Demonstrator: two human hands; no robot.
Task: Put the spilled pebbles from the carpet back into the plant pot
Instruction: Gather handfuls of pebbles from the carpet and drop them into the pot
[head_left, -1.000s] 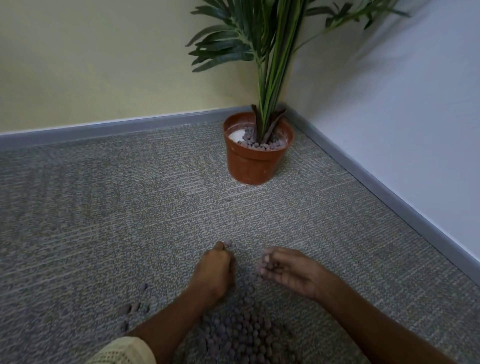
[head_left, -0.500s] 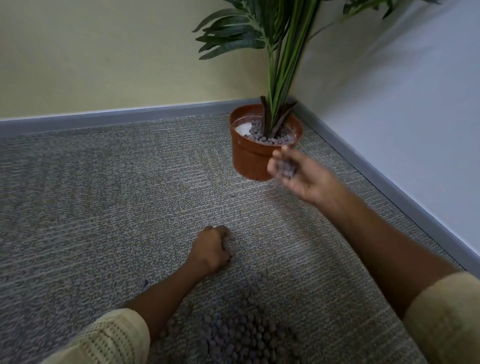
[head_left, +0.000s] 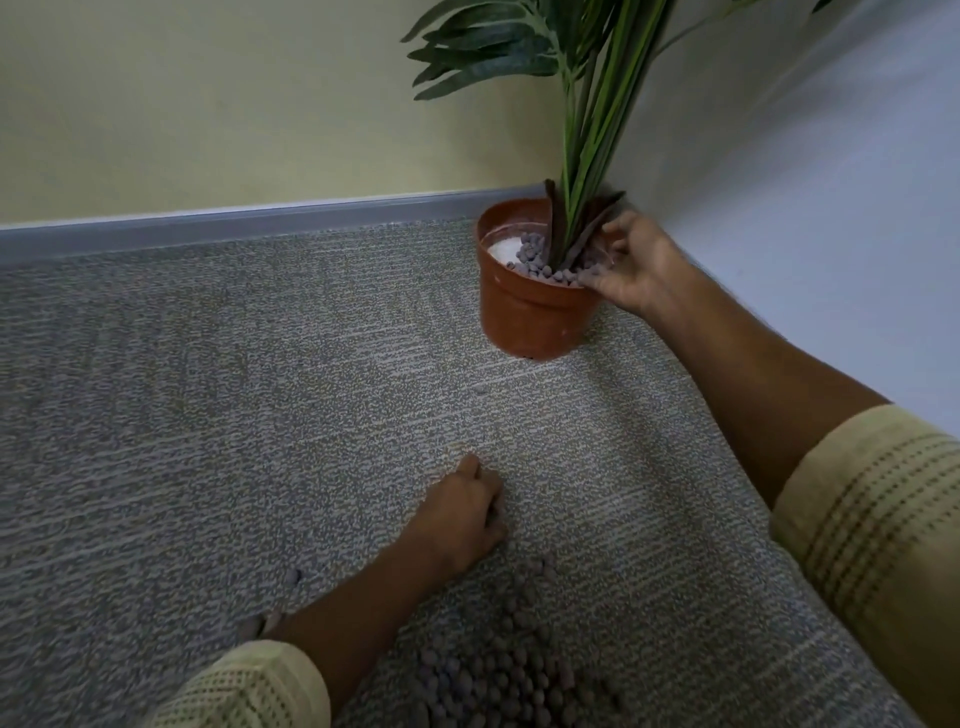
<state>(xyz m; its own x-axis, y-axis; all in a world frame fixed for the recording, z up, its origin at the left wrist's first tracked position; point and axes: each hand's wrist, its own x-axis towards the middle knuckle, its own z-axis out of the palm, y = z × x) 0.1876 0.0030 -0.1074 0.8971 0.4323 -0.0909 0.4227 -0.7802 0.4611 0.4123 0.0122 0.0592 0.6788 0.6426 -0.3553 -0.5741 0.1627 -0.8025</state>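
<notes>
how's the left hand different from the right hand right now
The right hand is stretched out at the rim of the plant pot, fingers spread over the pebbles inside; the left hand is down on the carpet, curled into a loose fist. The right hand is by the wall corner; the left sits close in, at the edge of the spilled pebbles. Both arms wear cream knit sleeves.

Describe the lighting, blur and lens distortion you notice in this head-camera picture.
Head view: dim, even light with no glare; the skirting bows, a wide-angle effect; the pebbles at the bottom edge look soft and dark; the plant throws a faint shadow on the right wall; the pot and the right hand are fairly sharp.
</notes>
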